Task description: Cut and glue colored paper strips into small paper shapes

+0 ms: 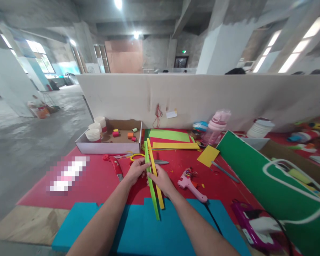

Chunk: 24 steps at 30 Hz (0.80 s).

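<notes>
Left hand (pixel 137 170): nearly closed, fingertips pinching the green strip (pixel 155 204) around its middle. Right hand (pixel 162 180): fingers curled in, narrow grip, holding the yellow strip (pixel 160 200), fingertips reaching the green one too; exact finger contact partly hidden. Hands just beside each other, over the middle of the red table (pixel 96 193).

Both strips point away from the person, long axes running near edge to far edge, far ends leaning slightly left. Side by side, roughly parallel, green on the left. Near ends over the blue sheets (pixel 130 227) along the table's near edge.

Scissors (pixel 162 162) just beyond the hands, partly covered. Pink glue gun (pixel 193 188) right of the hands. Shallow box (pixel 109 148) at the far left corner, green panel (pixel 245 170) toward the right edge.
</notes>
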Available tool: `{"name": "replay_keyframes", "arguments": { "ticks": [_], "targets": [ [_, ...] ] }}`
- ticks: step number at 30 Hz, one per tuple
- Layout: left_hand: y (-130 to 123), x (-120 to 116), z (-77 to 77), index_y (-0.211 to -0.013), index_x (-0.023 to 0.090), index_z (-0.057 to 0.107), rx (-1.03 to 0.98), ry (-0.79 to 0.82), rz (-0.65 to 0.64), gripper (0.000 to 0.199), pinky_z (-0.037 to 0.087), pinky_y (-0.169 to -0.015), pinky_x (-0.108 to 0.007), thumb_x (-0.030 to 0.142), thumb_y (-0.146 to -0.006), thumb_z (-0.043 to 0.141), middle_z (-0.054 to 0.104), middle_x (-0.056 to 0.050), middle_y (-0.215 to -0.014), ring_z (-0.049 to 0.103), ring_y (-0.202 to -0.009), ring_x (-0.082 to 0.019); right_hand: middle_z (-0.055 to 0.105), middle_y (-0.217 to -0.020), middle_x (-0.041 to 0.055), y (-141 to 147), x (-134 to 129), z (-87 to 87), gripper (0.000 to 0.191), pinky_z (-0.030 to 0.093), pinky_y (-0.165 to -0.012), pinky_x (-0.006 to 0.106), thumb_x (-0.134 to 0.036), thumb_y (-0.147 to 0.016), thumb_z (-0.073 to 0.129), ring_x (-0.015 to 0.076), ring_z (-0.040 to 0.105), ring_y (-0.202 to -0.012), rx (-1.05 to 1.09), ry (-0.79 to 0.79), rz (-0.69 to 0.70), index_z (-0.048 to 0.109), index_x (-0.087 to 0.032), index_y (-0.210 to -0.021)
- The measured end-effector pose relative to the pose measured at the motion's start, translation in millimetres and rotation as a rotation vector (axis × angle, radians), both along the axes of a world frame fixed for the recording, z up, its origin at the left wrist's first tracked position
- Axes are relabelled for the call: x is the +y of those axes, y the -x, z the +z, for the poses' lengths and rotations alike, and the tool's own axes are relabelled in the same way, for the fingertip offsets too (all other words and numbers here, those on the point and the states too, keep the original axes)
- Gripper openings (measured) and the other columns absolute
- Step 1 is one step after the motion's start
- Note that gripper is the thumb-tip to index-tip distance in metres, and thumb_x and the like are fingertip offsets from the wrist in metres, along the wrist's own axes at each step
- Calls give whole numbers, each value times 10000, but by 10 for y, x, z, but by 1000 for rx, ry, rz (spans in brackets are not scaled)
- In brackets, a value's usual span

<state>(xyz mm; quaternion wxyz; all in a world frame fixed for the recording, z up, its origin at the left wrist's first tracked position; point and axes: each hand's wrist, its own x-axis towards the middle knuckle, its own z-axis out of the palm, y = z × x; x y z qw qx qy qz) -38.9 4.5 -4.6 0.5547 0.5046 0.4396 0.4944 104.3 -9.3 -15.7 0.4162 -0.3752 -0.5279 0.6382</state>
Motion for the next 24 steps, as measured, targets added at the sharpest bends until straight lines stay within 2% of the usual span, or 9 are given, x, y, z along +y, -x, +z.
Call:
{"name": "replay_keyframes", "arguments": {
  "ticks": [4,8,14,17,20,24],
  "targets": [
    [5,-33,80,-743,148,544,-104,52,-44,400,289,-346,-174,530,-724,659,483,55,-500,406,-339,-47,610,-650,-40,6,13,26,384,521,-494,273,-467,-725,645,115,591,-487,82,86,21,534,-194,-971],
    [23,-65,151,-762,143,553,-233,143,-93,422,301,-363,-191,563,-766,593,530,16,-576,463,-392,-70,624,-640,-18,-15,14,75,394,509,-495,241,-488,-701,681,99,585,-488,175,125,53,568,-173,-908],
    [58,-81,143,-766,138,564,-164,82,-126,297,275,-400,-183,364,-695,742,515,31,-527,466,-408,-63,635,-626,-12,-4,-23,120,451,503,-481,236,-534,-661,718,101,583,-464,197,157,72,566,-171,-882],
    [69,-49,97,-724,135,556,-127,46,-62,304,265,-410,-182,369,-686,747,497,38,-488,431,-398,-53,648,-654,3,14,-31,125,455,523,-502,253,-572,-699,670,113,606,-485,200,159,54,570,-171,-889],
    [65,-23,62,-708,134,548,-92,12,0,322,278,-420,-182,382,-677,751,517,32,-507,428,-410,-52,653,-677,0,24,-16,88,425,534,-516,255,-530,-687,701,117,618,-509,181,130,27,569,-176,-884],
    [34,-36,57,-712,143,533,-107,13,-27,327,317,-441,-186,391,-686,744,535,26,-525,456,-432,-62,648,-678,2,20,27,3,398,530,-525,258,-493,-678,715,111,603,-507,170,90,1,578,-169,-863]
  ]
}}
